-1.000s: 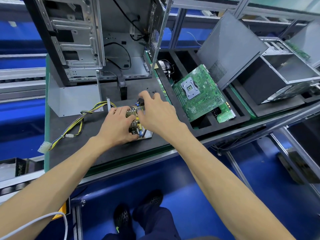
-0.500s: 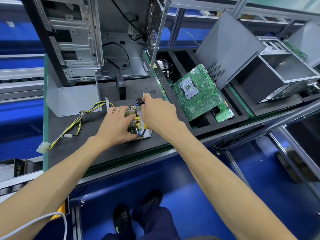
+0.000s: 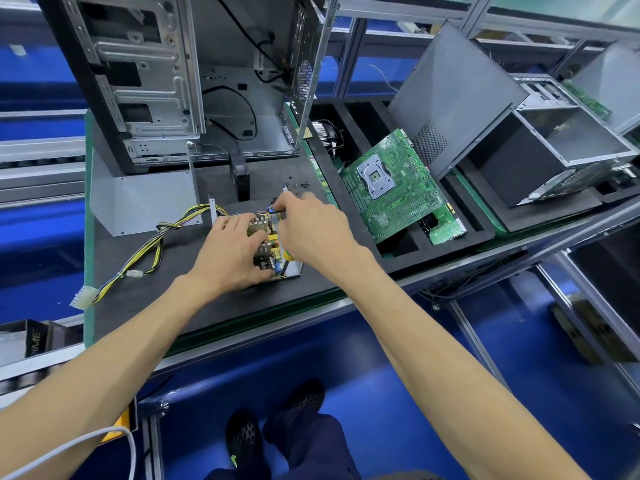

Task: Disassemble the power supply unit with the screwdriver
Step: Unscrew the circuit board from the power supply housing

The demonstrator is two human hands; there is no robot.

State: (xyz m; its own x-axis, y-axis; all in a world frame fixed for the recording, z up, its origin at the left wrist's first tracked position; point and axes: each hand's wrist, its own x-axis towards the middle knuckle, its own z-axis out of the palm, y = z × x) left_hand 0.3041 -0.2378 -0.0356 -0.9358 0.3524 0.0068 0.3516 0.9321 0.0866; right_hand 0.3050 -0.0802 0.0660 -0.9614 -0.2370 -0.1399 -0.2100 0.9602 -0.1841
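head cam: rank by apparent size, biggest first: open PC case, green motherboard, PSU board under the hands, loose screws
1. open PC case
2. green motherboard
3. PSU board, partly hidden by the left hand and right hand
4. loose screws
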